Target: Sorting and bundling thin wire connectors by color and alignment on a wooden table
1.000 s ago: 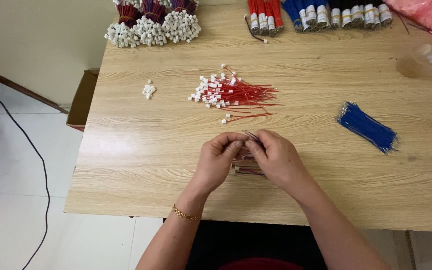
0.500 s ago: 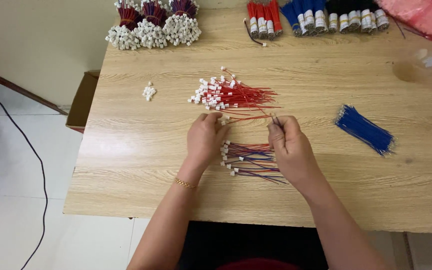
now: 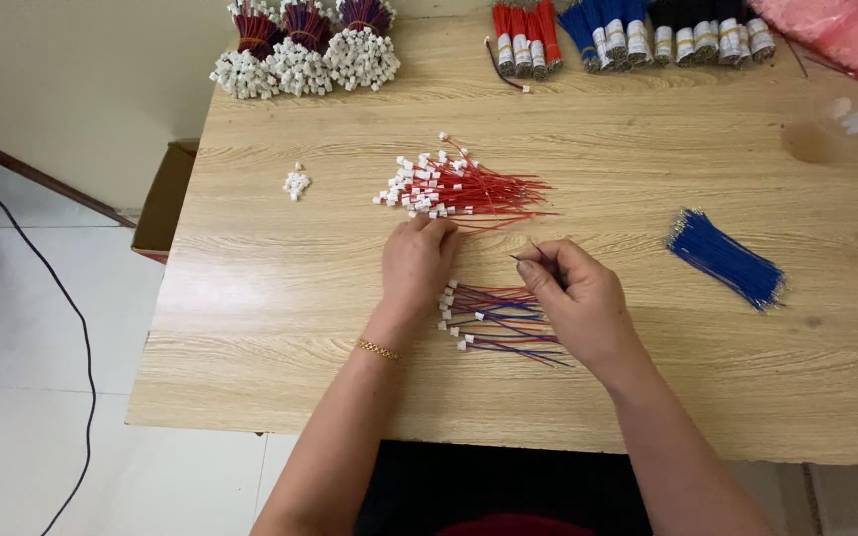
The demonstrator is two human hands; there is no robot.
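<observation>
Red wire pile (image 3: pixel 459 189): a loose heap of short red wires with white plug ends, lying on the worktop (image 3: pixel 280 298) just ahead of the left hand; the white ends point to the left, the bare red ends fan out to the right.
Left hand (image 3: pixel 417 263): palm down, fingers stretched forward, fingertips touching the near edge of the red wire pile; whether they pinch a wire cannot be told. A gold bracelet (image 3: pixel 377 348) sits on the wrist.
Right hand (image 3: pixel 576 298): raised a little off the worktop, thumb and forefinger pinched together on a thin wire (image 3: pixel 531 253) whose end sticks up past the fingertips.
Finished set (image 3: pixel 499 323): red and blue wires with white plugs, spread flat between the two hands, partly under the right hand.
Blue wire bundle (image 3: pixel 725 258): lies well to the right of the right hand, slanted.
White plugs (image 3: pixel 296 184): a small clump, left of the left hand and farther off.
Bound bunches (image 3: pixel 300 50): three tied bunches with white ends, far ahead of the left hand at the worktop's back corner.
Wire rolls (image 3: pixel 628 35): red, blue and black, taped, in a row far ahead of the right hand.
</observation>
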